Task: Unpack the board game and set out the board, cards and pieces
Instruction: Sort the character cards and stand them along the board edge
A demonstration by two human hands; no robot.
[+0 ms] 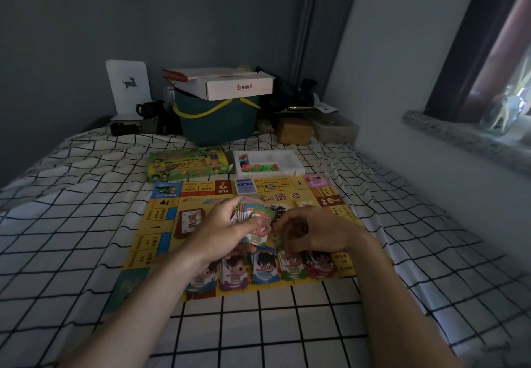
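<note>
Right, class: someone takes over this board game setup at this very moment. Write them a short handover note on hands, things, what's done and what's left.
Left hand grips a stack of money cards. Right hand is curled beside it, apparently pinching a card; not clear.
Board lies unfolded on the checked bedsheet. Sorted card piles sit in a row along its near edge; a blue deck and a red deck lie on it.
Box lid and the tray of pieces are behind the board.
Left: deal out the held stack, set out the pieces.

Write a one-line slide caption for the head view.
Left hand holds a stack of colourful play-money notes over the yellow game board while the right hand sorts them into piles.
</note>
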